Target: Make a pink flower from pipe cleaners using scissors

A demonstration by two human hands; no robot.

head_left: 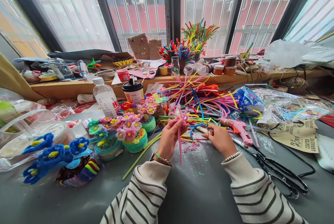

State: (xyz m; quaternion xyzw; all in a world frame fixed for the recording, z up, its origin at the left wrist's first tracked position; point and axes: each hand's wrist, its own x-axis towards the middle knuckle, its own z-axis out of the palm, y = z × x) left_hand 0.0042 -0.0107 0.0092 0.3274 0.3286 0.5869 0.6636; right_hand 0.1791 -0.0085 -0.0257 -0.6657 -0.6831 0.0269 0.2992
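Observation:
Pink pipe cleaners (180,149), bent into loops at the top with a tail hanging down, are pinched in my left hand (168,140). To the right, my right hand (220,140) is closed, thumb against fingers, around a thin dark item too small to name. A gap separates the two hands. Pink fuzz clippings (191,146) and glittery specks lie on the grey table below them. Behind my hands spreads a heap of loose pipe cleaners (224,107) in pink, yellow, blue and red.
Left stand pots of pipe-cleaner flowers (134,140), a plastic bottle (105,97) and a lidded cup (133,91). Right lie a pink glue gun (238,130), black-handled scissors (280,171) and an abrasive sheet (292,137). A cluttered wooden ledge (153,80) runs below the windows.

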